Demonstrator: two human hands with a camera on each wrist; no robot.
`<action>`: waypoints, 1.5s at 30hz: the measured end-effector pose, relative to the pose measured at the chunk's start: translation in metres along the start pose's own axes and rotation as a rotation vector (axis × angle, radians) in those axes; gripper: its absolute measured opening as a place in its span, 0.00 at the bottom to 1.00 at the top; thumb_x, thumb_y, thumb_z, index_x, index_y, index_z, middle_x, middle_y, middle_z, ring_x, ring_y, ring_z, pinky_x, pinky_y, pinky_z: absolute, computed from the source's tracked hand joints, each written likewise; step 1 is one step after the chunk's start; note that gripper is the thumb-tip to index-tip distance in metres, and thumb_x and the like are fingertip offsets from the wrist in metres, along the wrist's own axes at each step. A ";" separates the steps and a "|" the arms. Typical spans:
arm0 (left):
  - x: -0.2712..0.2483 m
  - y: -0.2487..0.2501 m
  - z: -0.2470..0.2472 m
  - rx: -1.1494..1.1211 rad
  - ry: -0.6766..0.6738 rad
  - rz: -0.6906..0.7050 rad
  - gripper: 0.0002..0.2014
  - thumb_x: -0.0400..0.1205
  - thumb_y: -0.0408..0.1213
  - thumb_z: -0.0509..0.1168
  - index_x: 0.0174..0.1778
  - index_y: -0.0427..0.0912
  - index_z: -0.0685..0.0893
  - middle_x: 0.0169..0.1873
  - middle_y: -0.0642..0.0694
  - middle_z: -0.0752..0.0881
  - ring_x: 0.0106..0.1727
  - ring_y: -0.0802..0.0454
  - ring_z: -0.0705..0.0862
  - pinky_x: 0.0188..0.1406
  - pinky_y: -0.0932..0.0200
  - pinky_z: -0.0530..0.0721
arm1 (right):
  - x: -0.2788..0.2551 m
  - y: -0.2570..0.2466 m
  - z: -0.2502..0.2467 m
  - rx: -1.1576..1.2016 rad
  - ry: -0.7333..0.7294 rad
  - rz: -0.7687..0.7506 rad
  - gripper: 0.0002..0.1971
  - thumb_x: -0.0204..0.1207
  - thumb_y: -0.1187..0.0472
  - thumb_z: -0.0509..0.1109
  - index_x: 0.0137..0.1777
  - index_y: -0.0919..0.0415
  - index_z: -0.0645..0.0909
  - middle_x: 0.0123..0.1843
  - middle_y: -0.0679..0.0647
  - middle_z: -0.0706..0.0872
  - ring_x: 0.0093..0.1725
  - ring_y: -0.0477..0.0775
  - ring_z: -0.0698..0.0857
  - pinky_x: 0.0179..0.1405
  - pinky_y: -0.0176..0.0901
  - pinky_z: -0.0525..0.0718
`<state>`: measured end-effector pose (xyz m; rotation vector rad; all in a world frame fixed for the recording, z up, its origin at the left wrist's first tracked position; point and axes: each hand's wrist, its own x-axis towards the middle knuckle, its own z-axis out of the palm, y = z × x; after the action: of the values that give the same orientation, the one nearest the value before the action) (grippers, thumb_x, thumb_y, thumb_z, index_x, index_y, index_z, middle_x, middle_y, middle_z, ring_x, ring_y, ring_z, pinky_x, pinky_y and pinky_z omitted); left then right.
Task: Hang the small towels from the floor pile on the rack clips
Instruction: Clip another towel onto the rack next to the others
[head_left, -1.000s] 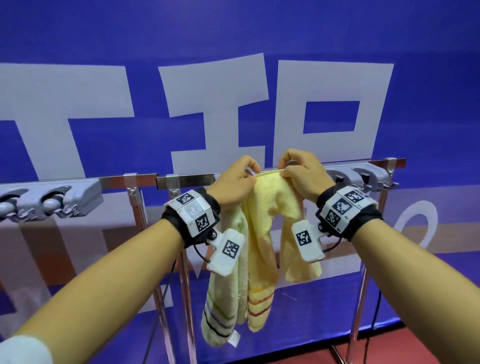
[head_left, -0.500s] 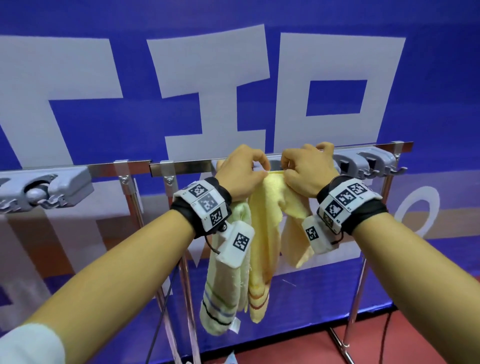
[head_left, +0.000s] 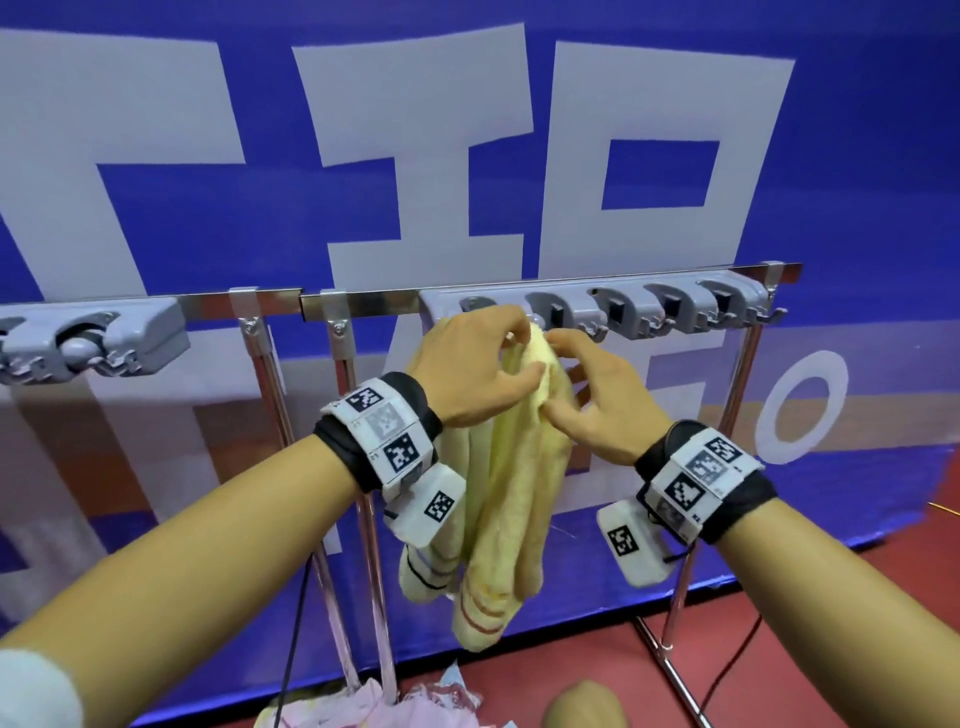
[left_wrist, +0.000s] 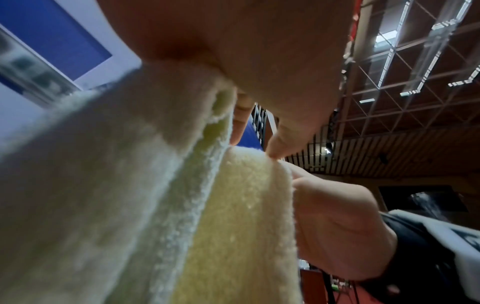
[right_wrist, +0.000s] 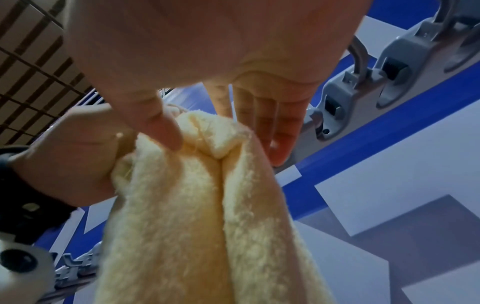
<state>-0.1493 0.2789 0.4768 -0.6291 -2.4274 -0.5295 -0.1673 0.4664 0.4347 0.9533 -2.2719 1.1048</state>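
Where both hands gripped before, left hand pinches yellow towel; right hand spreads.

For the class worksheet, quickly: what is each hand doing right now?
Left hand: pinches the top of the yellow towel.
Right hand: open, fingers nearly straight, thumb resting on the towel's top fold.

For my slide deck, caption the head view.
Both hands bunch a yellow towel below grey rack clips.
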 end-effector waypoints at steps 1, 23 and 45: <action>-0.004 0.003 -0.002 0.066 -0.012 0.033 0.19 0.72 0.56 0.64 0.52 0.47 0.80 0.44 0.50 0.87 0.46 0.47 0.85 0.49 0.49 0.83 | -0.001 0.000 0.003 0.013 -0.010 0.026 0.34 0.64 0.56 0.70 0.74 0.50 0.71 0.60 0.40 0.86 0.52 0.40 0.86 0.46 0.28 0.81; 0.021 0.043 0.000 0.401 -0.233 -0.132 0.14 0.73 0.37 0.60 0.55 0.48 0.74 0.44 0.47 0.85 0.53 0.39 0.84 0.68 0.41 0.68 | 0.023 -0.013 -0.005 -0.311 0.159 0.217 0.18 0.78 0.67 0.57 0.68 0.64 0.76 0.54 0.68 0.86 0.54 0.73 0.83 0.51 0.61 0.81; 0.004 0.031 0.010 0.537 -0.225 -0.115 0.37 0.79 0.44 0.63 0.84 0.41 0.57 0.76 0.45 0.73 0.78 0.45 0.70 0.78 0.26 0.55 | 0.016 -0.020 0.016 -0.289 0.130 0.152 0.24 0.74 0.71 0.64 0.70 0.59 0.78 0.57 0.59 0.89 0.56 0.62 0.85 0.52 0.49 0.82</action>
<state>-0.1403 0.3104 0.4785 -0.3320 -2.6653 0.1674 -0.1643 0.4381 0.4451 0.5873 -2.3434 0.8385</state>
